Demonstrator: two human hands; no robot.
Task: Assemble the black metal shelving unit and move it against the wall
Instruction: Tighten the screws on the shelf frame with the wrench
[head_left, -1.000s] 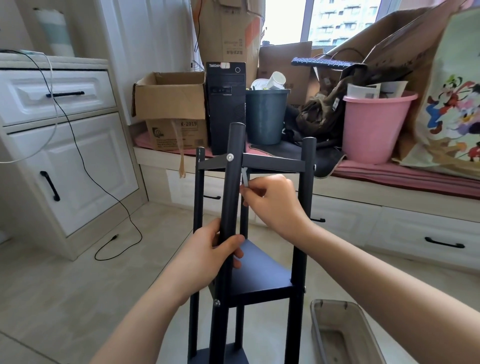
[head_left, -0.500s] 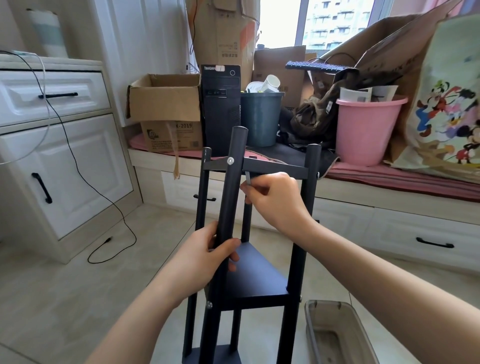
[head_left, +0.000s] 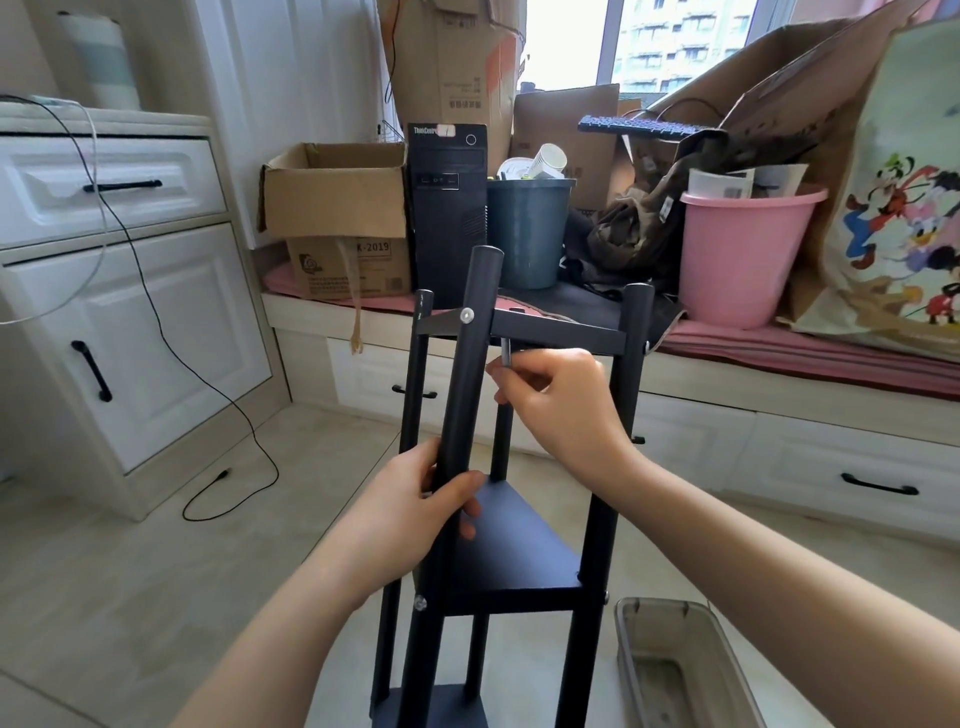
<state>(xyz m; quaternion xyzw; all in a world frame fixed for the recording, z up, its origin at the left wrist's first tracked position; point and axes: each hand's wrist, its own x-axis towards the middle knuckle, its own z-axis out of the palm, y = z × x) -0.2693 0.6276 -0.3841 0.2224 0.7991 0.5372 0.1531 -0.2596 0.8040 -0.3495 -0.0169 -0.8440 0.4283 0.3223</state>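
Note:
The black metal shelving unit stands upright on the tiled floor in front of me, with several round posts and flat shelves. My left hand grips the nearest post about halfway up. My right hand pinches a small silver hex key held just under the top shelf frame, behind that post. Silver screw heads show on the near post at the top shelf and at the middle shelf.
A clear plastic tray lies on the floor at the lower right. A window bench behind holds cardboard boxes, a black computer tower, a dark bin and a pink bucket. White cabinets stand left; a black cable trails over the floor.
My right hand has shifted slightly on the hex key under the top shelf. My left hand keeps its grip on the near post. The view has drifted a little.

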